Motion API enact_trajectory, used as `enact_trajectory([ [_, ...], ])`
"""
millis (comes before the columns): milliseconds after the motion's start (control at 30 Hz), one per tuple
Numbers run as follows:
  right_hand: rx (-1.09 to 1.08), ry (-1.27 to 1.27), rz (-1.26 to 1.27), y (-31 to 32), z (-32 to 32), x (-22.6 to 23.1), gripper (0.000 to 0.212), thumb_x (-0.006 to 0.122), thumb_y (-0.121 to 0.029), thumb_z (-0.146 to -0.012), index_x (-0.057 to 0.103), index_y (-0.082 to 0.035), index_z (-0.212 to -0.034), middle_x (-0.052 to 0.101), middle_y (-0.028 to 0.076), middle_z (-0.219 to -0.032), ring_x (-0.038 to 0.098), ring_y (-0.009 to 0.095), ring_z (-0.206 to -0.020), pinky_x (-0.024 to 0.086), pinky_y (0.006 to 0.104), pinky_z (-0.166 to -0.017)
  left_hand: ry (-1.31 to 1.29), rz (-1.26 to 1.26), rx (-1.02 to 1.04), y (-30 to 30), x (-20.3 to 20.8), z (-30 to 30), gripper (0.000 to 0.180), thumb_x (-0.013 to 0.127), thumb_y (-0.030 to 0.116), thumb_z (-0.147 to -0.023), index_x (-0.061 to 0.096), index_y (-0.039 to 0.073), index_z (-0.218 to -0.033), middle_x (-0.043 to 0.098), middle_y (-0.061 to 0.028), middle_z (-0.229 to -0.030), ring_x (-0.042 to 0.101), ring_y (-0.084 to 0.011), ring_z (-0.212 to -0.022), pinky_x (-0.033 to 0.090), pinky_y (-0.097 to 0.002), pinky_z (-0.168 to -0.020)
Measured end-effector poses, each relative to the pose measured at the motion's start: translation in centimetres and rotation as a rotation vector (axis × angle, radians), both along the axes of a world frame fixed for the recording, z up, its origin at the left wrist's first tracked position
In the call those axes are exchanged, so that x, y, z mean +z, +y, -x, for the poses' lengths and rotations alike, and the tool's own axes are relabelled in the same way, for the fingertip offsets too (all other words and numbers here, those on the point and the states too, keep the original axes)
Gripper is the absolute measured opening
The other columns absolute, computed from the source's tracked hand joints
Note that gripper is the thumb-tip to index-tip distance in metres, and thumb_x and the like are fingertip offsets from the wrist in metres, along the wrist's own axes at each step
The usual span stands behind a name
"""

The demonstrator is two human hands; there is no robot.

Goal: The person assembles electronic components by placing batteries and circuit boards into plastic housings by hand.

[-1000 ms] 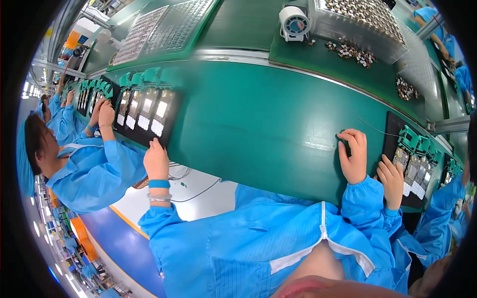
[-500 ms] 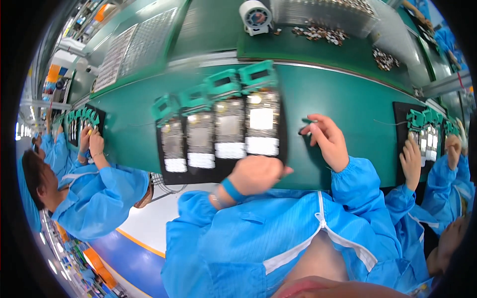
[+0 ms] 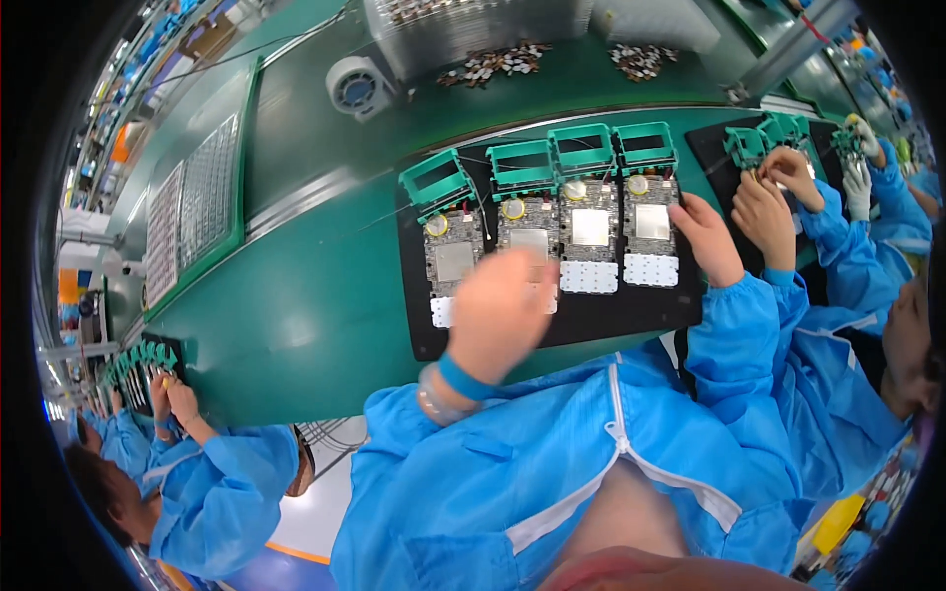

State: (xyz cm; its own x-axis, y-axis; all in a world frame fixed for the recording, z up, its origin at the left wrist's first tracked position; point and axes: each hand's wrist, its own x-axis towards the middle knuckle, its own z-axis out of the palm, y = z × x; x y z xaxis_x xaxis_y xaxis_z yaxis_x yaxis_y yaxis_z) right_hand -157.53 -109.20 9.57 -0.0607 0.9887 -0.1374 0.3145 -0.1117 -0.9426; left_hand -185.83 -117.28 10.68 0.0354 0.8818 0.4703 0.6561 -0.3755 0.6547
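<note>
Four circuit boards would be over the count, so several circuit boards [image 3: 589, 231] lie side by side on a black pad [image 3: 552, 333] in front of me. Each board has a silver square, a yellow-ringed round part and a white lower strip. A green plastic frame [image 3: 645, 146] sits at the far end of each one. My left hand [image 3: 498, 310] is over the near left part of the pad, hiding part of two boards; motion smears its fingers. At the pad's right side, my right hand [image 3: 711, 241] has its fingers stretched out, fingertips by the rightmost board's edge.
Beyond the boards stand a small white fan [image 3: 361, 89] and piles of small parts [image 3: 496, 64]. A clear-celled tray [image 3: 202, 197] lies far left. Close on the right, a co-worker's hands [image 3: 774, 207] work at another black pad; another person [image 3: 207, 473] sits left.
The view has turned. The black pad with its boards has shifted right, nearer the co-worker's pad. My right hand, formerly apart from the pad, is now at its right side; my left hand moved with it.
</note>
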Motion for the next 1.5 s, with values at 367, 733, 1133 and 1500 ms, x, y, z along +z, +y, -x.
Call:
enact_trajectory([
  [367,0.121,-0.637,-0.695,3.8,8.9,9.8,0.032,0.063,-0.015,-0.08,0.056,-0.002,-0.108,0.059,0.013,-0.099,0.057,0.025,-0.094,0.045,0.0314,-0.079,0.084,0.524,0.323,4.5,-2.1,5.8,0.049,0.077,0.034,-0.066,0.05,-0.002,-0.084,0.052,-0.0134,-0.07,0.053,-0.0277,-0.064,0.044,-0.0365,-0.06],
  [733,0.317,-0.835,-0.465,20.4,18.8,-1.1,0.018,0.055,-0.017,-0.08,0.064,-0.009,-0.094,0.063,0.012,-0.09,0.059,0.031,-0.087,0.047,0.0401,-0.075,-0.903,0.482,0.018,5.9,-3.4,5.7,0.025,0.063,-0.001,-0.081,0.045,0.001,-0.098,0.053,-0.002,-0.087,0.05,-0.0066,-0.081,0.042,-0.0207,-0.071],
  [1133,0.303,-0.669,-0.631,20.7,18.8,-3.0,0.011,0.062,-0.017,-0.077,0.064,-0.007,-0.082,0.062,0.01,-0.076,0.059,0.028,-0.075,0.047,0.0377,-0.067,-0.969,0.489,0.03,5.3,-2.5,5.2,0.026,0.062,-0.001,-0.082,0.046,0.0,-0.103,0.057,-0.0044,-0.092,0.052,-0.0062,-0.081,0.042,-0.0187,-0.069],
  [1500,0.481,0.019,-0.376,11.1,18.5,4.2,0.01,0.062,-0.008,-0.082,0.06,0.001,-0.088,0.064,0.005,-0.081,0.061,0.011,-0.077,0.048,0.025,-0.07,-1.008,0.421,0.037,5.0,-2.0,5.6,0.021,0.061,-0.003,-0.082,0.05,0.0,-0.099,0.056,-0.0027,-0.089,0.052,-0.0072,-0.082,0.043,-0.0196,-0.071],
])
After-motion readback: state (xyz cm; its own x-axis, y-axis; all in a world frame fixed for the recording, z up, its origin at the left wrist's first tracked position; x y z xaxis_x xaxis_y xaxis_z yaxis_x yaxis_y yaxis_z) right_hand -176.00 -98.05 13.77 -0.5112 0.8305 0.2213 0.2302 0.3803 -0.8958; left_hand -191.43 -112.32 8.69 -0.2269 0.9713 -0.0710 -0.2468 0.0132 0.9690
